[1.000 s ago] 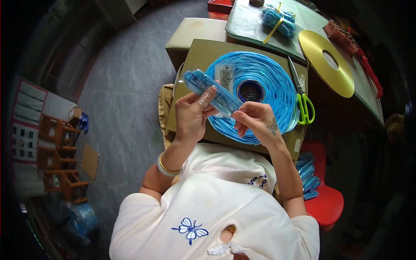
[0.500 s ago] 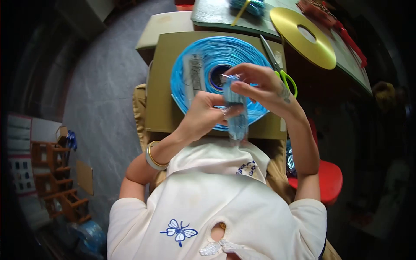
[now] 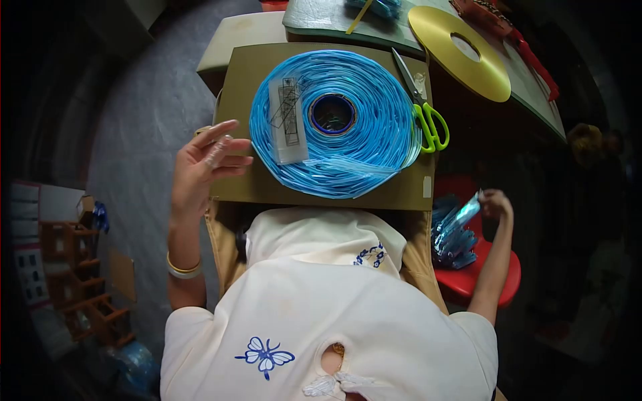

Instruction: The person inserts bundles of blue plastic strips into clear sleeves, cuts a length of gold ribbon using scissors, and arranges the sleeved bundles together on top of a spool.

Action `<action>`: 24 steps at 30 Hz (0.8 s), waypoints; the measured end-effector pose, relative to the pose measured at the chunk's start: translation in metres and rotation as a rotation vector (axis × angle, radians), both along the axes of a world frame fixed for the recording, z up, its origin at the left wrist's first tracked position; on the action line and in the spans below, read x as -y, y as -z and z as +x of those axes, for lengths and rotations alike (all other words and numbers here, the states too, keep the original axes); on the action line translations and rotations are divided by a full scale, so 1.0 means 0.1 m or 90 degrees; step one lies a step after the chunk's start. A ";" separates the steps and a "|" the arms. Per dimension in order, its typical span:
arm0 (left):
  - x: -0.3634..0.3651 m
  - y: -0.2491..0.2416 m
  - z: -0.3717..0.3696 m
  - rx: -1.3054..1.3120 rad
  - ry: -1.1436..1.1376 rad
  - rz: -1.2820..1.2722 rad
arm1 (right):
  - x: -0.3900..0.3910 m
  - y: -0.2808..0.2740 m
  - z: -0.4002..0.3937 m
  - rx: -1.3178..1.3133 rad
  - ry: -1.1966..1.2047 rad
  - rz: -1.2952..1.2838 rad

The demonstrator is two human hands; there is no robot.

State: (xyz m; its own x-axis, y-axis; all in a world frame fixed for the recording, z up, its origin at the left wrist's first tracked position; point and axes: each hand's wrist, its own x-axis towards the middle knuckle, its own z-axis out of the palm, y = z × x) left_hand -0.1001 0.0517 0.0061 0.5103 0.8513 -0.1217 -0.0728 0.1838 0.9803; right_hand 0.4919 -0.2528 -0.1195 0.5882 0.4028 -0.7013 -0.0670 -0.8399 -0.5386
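My left hand [image 3: 208, 160] is raised at the left edge of the brown board [image 3: 234, 180], fingers spread, with a shiny clear bit on one finger. Out at the right, my right hand [image 3: 495, 202] pinches the top of a shiny blue packet [image 3: 468, 210] above a pile of similar blue packets [image 3: 456, 246] on a red stool [image 3: 503, 271]. A large coil of blue strips [image 3: 374, 100] lies on the board, with a clear printed plastic sleeve [image 3: 289, 120] on its left part. Green-handled scissors [image 3: 431, 127] rest beside the coil.
Behind the board stand a pale surface [image 3: 234, 40] and a glass-topped table [image 3: 307, 20], with a gold ribbon roll [image 3: 491, 70] and a blue bundle [image 3: 381, 8]. Wooden stools [image 3: 80, 267] are on the floor at the left.
Both hands have left the space above the coil. My left hand has let go of the packet and moved left; my right hand has carried it right and down to the red stool.
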 end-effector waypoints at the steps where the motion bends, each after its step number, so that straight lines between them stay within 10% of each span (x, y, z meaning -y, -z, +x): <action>1: -0.02 -0.01 -0.06 0.005 -0.012 0.011 | 0.17 0.15 0.01 0.007 0.021 -0.072; 24: 0.17 0.22 0.24 -0.182 0.050 0.188 | 0.30 0.41 -0.30 0.158 0.058 -0.291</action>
State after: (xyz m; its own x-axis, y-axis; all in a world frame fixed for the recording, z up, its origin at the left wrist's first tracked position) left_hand -0.0756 0.0345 -0.0160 0.5566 0.8304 -0.0242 0.2122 -0.1139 0.9706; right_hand 0.4616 -0.2828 -0.1602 0.7768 0.0280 -0.6291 -0.0677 -0.9895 -0.1276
